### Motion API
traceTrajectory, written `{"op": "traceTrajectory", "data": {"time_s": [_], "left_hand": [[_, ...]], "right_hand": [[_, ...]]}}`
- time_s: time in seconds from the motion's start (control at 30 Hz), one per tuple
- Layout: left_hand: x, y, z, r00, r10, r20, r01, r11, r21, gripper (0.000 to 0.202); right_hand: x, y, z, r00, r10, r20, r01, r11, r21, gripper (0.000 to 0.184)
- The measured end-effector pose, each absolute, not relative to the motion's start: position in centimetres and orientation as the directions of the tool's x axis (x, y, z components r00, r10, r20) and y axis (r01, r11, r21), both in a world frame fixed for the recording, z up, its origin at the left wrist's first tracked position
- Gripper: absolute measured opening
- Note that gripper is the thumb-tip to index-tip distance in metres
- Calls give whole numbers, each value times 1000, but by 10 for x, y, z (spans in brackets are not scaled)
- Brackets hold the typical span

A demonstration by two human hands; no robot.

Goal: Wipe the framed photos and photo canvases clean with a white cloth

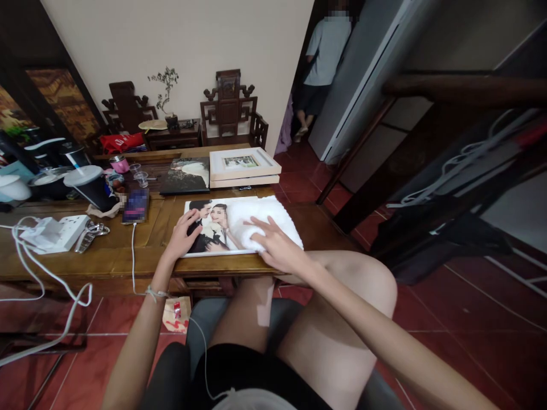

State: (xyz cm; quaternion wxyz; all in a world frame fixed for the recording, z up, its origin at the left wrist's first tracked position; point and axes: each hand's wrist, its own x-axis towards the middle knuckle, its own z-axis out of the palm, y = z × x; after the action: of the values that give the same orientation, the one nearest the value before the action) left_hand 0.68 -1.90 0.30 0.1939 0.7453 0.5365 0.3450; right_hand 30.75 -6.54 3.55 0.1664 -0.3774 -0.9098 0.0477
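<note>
A photo panel [208, 235] showing a couple lies flat at the near edge of the wooden table. A fluffy white towel [287, 221] covers its right part. My right hand [273, 242] is on the towel, index finger stretched over it and a fold of cloth bunched by the thumb. On the panel's left side rests my left hand [183, 232], fingers apart and holding nothing, steady against the picture's surface. What lies under the towel is hidden.
Behind the panel lie a dark photo panel [186, 174] and stacked light frames [245, 162]. To the left are a phone [135, 206] on a cable, a power strip [70, 230] and a lidded cup [92, 185]. A person [327, 54] stands in the doorway.
</note>
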Motion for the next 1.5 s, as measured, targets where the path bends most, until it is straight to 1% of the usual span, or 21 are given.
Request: {"op": "traceTrajectory", "data": {"time_s": [0.13,0.27,0.37,0.57,0.7,0.83,0.97,1.03,1.1,1.17,1.37,1.43,1.5], "left_hand": [[7,-18,3,195,936,293,658,-346,669,46],[6,-16,1,203,930,307,659,-361,660,49],[6,-17,2,214,930,300,663,-363,655,50],[6,-20,6,216,931,294,662,-361,657,49],[6,-18,4,211,930,300,661,-362,658,49],[6,-17,2,215,920,327,658,-384,648,48],[6,-17,1,214,916,339,657,-392,644,48],[6,-17,1,217,920,327,664,-384,641,48],[6,-17,1,226,923,311,672,-379,636,48],[6,-17,2,238,925,298,674,-377,634,48],[4,-19,3,239,926,291,660,-375,651,49],[5,-19,3,233,926,296,659,-375,652,48],[6,-19,3,219,928,300,661,-368,654,46]], "right_hand": [[319,-99,32,-727,617,302,560,787,-258,37],[329,-99,30,-759,559,334,483,827,-288,40],[329,-78,29,-753,566,335,488,823,-291,41],[316,-40,26,-671,657,345,613,753,-240,35],[311,-48,27,-645,682,346,642,729,-239,39],[311,-83,30,-691,642,334,591,767,-251,41],[316,-109,30,-772,548,323,511,837,-198,35],[319,-109,29,-787,526,323,494,851,-181,35],[320,-99,28,-780,535,325,502,845,-186,36],[319,-81,29,-758,571,316,536,821,-197,37],[308,-29,37,-625,740,249,718,670,-190,37],[304,-31,38,-608,758,234,741,648,-173,38],[301,-46,35,-618,748,240,735,659,-161,39]]}}
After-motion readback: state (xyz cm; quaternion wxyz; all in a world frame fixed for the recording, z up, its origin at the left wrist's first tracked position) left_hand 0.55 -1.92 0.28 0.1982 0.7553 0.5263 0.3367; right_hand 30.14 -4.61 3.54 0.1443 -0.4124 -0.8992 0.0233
